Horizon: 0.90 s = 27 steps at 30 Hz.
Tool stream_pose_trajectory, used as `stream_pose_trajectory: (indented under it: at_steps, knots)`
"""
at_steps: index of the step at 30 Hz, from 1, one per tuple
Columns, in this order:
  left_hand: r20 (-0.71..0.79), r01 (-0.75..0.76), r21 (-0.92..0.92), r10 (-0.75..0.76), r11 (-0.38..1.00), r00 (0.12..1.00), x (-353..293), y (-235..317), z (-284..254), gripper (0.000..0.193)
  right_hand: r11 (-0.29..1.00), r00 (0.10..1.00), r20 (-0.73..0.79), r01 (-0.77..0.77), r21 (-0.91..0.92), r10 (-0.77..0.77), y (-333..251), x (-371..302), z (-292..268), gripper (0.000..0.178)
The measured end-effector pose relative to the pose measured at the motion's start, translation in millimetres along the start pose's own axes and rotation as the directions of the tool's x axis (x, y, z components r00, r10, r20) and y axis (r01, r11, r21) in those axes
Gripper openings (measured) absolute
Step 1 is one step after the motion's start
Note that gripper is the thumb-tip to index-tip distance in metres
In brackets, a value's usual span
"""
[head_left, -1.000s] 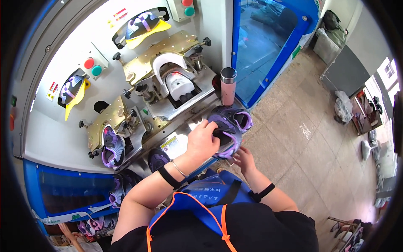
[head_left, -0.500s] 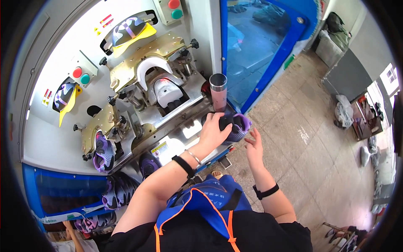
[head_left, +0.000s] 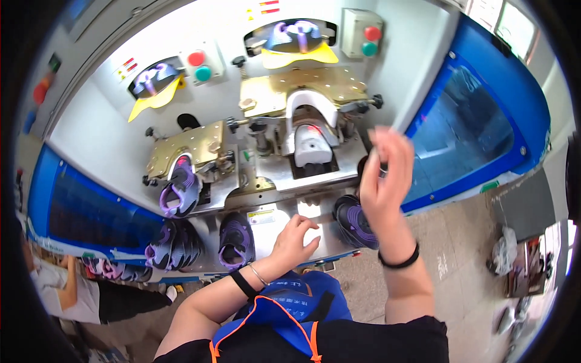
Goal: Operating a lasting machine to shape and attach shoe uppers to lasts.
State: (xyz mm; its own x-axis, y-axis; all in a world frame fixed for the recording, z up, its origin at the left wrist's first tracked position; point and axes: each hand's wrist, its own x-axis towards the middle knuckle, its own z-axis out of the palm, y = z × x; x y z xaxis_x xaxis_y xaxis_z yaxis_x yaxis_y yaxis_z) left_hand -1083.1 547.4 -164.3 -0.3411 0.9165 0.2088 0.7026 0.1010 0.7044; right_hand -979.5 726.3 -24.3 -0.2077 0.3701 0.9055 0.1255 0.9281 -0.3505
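My left hand (head_left: 295,242) hovers over the metal ledge (head_left: 321,227), its thumb and fingers apart with nothing between them. Raised beside the machine's right side is my right hand (head_left: 390,169), its fingers smeared by motion. Just below that hand, a black and purple sneaker (head_left: 354,222) stands on the ledge. A second sneaker (head_left: 236,240) sits to the left of my left hand. Behind the ledge, the right-hand press station holds a grey metal shoe form (head_left: 313,146) under a white U-shaped pad (head_left: 311,104), with no shoe on it. The left-hand station carries a sneaker (head_left: 180,190).
Several sneakers (head_left: 172,247) stand packed together at the ledge's left. Button boxes with red and green buttons (head_left: 362,35) are fixed to the back wall, beside shoes over yellow flaps (head_left: 296,45). Blue window panels (head_left: 478,121) flank the machine. Another person (head_left: 66,287) is at the far left.
The view has swung right. My left hand has let go of the sneaker, now standing on the ledge, and moved left. My right hand has risen past it; the pink tumbler is now mostly hidden.
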Motion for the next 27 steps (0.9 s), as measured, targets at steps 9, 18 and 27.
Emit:
stream_pose_trajectory:
  at_steps: [9, 18, 27]
  knots:
    - [0.096, -0.046, -0.1, 0.056, 0.994, 0.994, -50.2, -13.5, -69.7, 0.021, 0.945, 0.872, 0.479, 0.066, -0.322, 0.103, 69.7, 180.9, 163.3, 0.035]
    - [0.136, 0.19, -0.145, -0.171, 0.971, 0.976, -117.3, -71.7, -124.2, 0.023, 0.713, 0.687, -0.366, -0.696, -0.085, 0.628, 81.0, 160.6, 182.4, 0.056]
    - [0.184, 0.19, -0.242, -0.147, 0.952, 0.972, -122.1, -99.8, -122.9, 0.024, 0.852, 0.908, -0.135, -0.418, -0.314, 0.396, 86.7, 166.2, 168.7, 0.044]
